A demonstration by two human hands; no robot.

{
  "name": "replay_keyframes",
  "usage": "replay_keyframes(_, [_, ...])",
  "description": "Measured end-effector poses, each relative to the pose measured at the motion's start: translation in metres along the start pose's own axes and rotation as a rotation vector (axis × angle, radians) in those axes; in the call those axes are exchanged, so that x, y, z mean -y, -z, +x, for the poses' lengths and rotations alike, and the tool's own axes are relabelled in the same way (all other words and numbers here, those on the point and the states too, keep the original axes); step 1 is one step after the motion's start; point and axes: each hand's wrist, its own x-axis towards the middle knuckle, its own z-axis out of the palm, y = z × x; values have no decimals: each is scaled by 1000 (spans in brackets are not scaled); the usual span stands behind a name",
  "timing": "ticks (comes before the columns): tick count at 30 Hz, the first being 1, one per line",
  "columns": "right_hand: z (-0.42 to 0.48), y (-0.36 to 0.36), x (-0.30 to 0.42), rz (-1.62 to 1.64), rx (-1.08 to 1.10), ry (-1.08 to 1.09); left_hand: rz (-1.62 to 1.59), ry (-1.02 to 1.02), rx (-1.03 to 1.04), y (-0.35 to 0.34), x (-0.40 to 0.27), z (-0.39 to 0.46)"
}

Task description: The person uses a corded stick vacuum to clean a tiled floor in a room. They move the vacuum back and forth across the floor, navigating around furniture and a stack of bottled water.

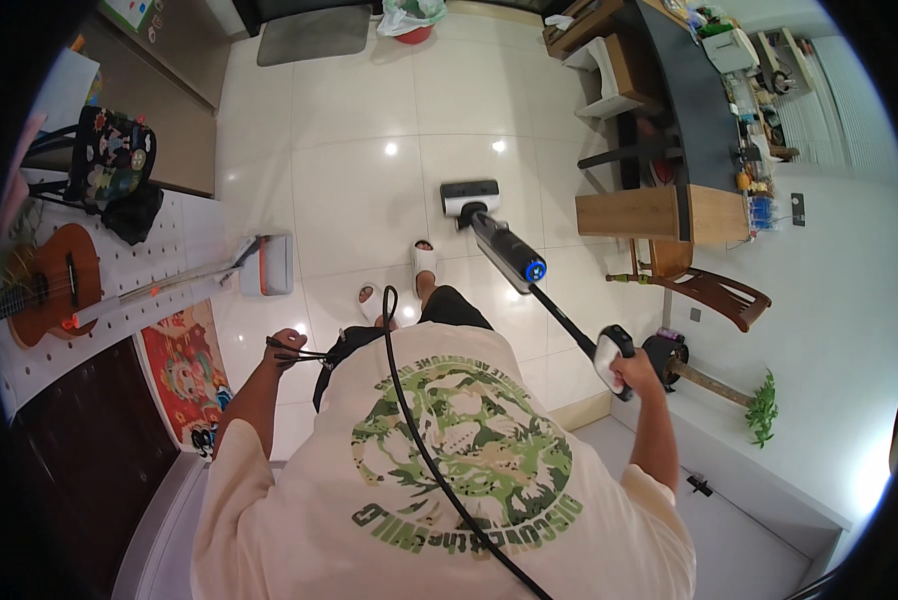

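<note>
My right hand (633, 372) is closed around the handle (614, 361) of a cordless floor washer or stick vacuum. Its dark body (510, 251) slants away from me, with a blue-lit round display (536, 270) on its upper end. The wide floor head (470, 198) rests on the tiles beyond my feet. My left hand (290, 341) hangs at my left side with its fingers curled. Thin black cords (299, 357) run from my hip across that hand and wrist; whether the fingers grip them cannot be told.
White slippers (423, 259) are on my feet, on glossy tiles. To the left are a dustpan (276, 264), a ukulele or small guitar (57, 285) and a red mat (186, 367). On the right stand a wooden chair (700, 289), a dark-topped desk (689, 97) and a potted plant (708, 381). Ahead lies a grey mat (314, 35).
</note>
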Motion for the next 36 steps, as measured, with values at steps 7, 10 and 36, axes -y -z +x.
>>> replay_keyframes(7, [-22,78,-3,-746,-228,247,-95,36,97,-19,2,-5])
replay_keyframes(10, [-1,100,12,-767,-249,273,-77,18,89,-25,-6,-3])
replay_keyframes(36, [243,-210,367,-361,178,838,-806,373,-350,-169,-99,-157])
